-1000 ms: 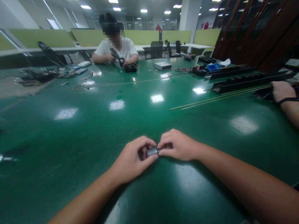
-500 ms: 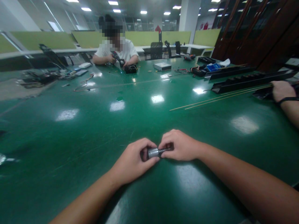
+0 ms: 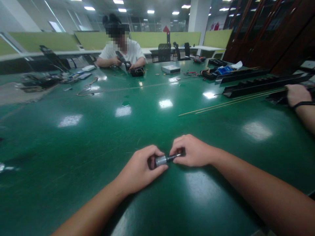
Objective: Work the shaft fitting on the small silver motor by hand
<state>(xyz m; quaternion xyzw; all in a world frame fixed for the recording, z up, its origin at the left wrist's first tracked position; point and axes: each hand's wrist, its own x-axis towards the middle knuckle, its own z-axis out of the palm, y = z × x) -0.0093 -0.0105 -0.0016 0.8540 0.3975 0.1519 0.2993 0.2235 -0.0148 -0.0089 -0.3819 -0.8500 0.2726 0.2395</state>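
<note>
A short silver metal cylinder [image 3: 161,160] with a dark narrow front end lies just above the green table [image 3: 98,141]. My left hand [image 3: 141,168] is closed around its body, thumb below and fingers above. From its right end runs a thin dark shaft [image 3: 171,158], tilted slightly upward. My right hand [image 3: 190,151] pinches the far part of that shaft between thumb and fingertips. What exact kind of part this is I cannot make out. The palm side of my left hand hides the cylinder's left end.
Two long thin rods [image 3: 216,106] reach in from the right, near another person's hand [image 3: 297,95] and black channel-shaped rails [image 3: 261,87]. Across the table a person [image 3: 123,54] works on a black device. Cables and parts [image 3: 44,80] are piled at the far left.
My right hand has shifted slightly right and up along the shaft, so more of the dark part shows between the hands. My left hand has stayed almost in place.
</note>
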